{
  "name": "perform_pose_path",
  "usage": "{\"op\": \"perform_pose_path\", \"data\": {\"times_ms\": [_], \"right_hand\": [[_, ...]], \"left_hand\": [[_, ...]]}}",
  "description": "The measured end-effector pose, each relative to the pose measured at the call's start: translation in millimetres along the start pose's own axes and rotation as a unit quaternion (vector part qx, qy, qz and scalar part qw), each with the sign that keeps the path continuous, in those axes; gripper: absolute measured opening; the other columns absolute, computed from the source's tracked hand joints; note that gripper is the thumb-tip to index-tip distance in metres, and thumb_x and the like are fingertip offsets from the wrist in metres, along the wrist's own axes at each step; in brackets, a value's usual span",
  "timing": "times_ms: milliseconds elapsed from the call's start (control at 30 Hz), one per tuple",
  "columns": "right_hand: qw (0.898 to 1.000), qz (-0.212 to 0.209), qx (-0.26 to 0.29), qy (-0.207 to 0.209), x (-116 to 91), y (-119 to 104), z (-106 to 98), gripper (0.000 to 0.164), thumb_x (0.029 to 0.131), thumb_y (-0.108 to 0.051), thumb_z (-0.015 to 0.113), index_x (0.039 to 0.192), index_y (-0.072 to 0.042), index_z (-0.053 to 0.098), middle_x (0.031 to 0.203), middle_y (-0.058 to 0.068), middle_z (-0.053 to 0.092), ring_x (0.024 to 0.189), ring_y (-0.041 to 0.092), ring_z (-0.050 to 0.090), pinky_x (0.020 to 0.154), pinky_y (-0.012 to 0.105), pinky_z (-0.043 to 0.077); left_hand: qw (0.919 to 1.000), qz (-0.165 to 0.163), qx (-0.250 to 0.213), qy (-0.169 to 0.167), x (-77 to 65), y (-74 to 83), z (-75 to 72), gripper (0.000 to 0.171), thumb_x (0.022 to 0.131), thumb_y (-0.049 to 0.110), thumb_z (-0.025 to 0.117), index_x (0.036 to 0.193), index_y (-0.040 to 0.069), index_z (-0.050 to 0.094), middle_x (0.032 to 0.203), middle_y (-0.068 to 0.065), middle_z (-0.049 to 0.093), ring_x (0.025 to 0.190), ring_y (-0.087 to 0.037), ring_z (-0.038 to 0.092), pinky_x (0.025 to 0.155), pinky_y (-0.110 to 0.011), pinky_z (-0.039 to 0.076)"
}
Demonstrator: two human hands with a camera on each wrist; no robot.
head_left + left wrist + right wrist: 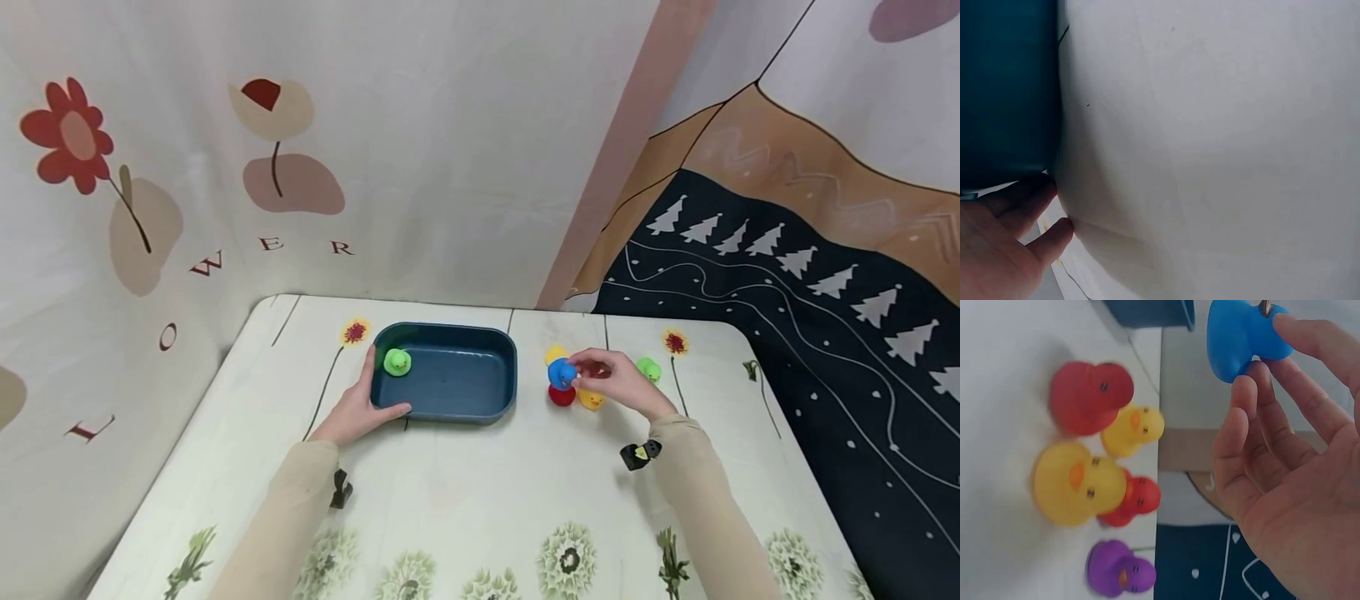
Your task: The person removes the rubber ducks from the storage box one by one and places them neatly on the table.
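My right hand (617, 380) pinches a blue rubber duck (562, 374) between thumb and fingertips. In the right wrist view the blue duck (1235, 340) is held up away from the ducks on the table. Below it in the head view are a red duck (561, 396) and yellow ducks (592, 400), partly covered by the hand. My left hand (358, 410) rests against the near left corner of a dark blue basin (442, 415), fingers straight along its left side and thumb along the front. A green duck (397, 362) sits inside the basin at its left end.
Another green duck (648, 369) stands behind my right hand. The right wrist view also has a purple duck (1119, 569) and a second red duck (1132, 499) among the group. A flower-print cloth (465, 492) covers the table, with printed curtains (450, 208) hanging behind it.
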State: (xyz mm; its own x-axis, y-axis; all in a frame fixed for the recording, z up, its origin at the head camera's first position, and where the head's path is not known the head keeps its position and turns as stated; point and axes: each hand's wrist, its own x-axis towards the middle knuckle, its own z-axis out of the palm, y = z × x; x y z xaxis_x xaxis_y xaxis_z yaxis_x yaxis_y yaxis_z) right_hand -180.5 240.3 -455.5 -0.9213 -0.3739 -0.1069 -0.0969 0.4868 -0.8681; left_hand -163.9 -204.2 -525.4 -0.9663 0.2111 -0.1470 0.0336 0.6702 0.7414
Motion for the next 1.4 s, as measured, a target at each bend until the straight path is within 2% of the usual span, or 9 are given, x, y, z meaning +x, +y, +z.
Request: {"op": "perform_pose_path", "data": {"times_ms": [267,433,700,1033,1233,1400], "right_hand": [[1.000,0.020,-0.021,0.007,-15.0,15.3,-16.9,0.035,0.090,-0.016,0.070,0.121,-0.003,0.064,0.106,0.011,0.061,0.095,0.027,0.052,0.078,0.027,0.049],[0.999,0.013,-0.040,0.013,-23.7,24.7,-26.9,0.034,0.091,-0.015,0.068,0.121,0.000,0.063,0.108,0.012,0.061,0.094,0.026,0.053,0.081,0.028,0.048],[0.998,0.040,-0.040,0.030,-38.1,37.8,-37.3,0.035,0.091,-0.016,0.068,0.121,0.002,0.062,0.114,0.016,0.060,0.096,0.027,0.055,0.079,0.028,0.050],[0.997,0.039,-0.057,0.019,-45.8,48.3,-49.2,0.036,0.091,-0.013,0.068,0.122,0.005,0.061,0.116,0.018,0.058,0.095,0.027,0.056,0.077,0.028,0.050],[0.997,0.043,-0.069,0.003,-45.6,58.9,-54.1,0.035,0.091,-0.011,0.067,0.121,0.006,0.061,0.110,0.016,0.061,0.093,0.026,0.057,0.076,0.030,0.050],[0.997,0.058,-0.057,-0.014,-45.4,70.0,-55.4,0.036,0.092,-0.012,0.066,0.122,0.006,0.061,0.103,0.014,0.060,0.089,0.026,0.056,0.074,0.036,0.052]], "left_hand": [[1.0000,0.004,-0.005,0.003,0.2,1.6,-0.4,0.120,0.081,0.051,0.074,0.154,0.018,-0.015,0.153,-0.032,0.017,0.130,-0.050,0.035,0.102,-0.062,0.033],[1.0000,0.003,-0.003,0.002,-0.2,2.0,-0.7,0.120,0.081,0.049,0.074,0.154,0.020,-0.016,0.153,-0.031,0.017,0.130,-0.050,0.036,0.101,-0.062,0.033],[1.0000,-0.001,-0.002,0.000,-1.0,2.2,-1.0,0.119,0.082,0.048,0.074,0.153,0.021,-0.018,0.153,-0.031,0.016,0.130,-0.050,0.035,0.102,-0.062,0.033],[1.0000,-0.003,-0.003,0.003,-2.3,2.1,-0.8,0.119,0.082,0.048,0.074,0.153,0.021,-0.017,0.154,-0.030,0.016,0.132,-0.050,0.034,0.102,-0.062,0.032],[1.0000,-0.002,-0.006,0.004,-1.8,2.2,-0.2,0.120,0.081,0.048,0.075,0.153,0.022,-0.017,0.154,-0.030,0.017,0.132,-0.049,0.033,0.103,-0.062,0.032],[1.0000,0.001,-0.006,0.005,-0.6,2.4,0.7,0.119,0.081,0.047,0.075,0.154,0.022,-0.016,0.153,-0.030,0.017,0.131,-0.050,0.035,0.102,-0.062,0.032]]}}
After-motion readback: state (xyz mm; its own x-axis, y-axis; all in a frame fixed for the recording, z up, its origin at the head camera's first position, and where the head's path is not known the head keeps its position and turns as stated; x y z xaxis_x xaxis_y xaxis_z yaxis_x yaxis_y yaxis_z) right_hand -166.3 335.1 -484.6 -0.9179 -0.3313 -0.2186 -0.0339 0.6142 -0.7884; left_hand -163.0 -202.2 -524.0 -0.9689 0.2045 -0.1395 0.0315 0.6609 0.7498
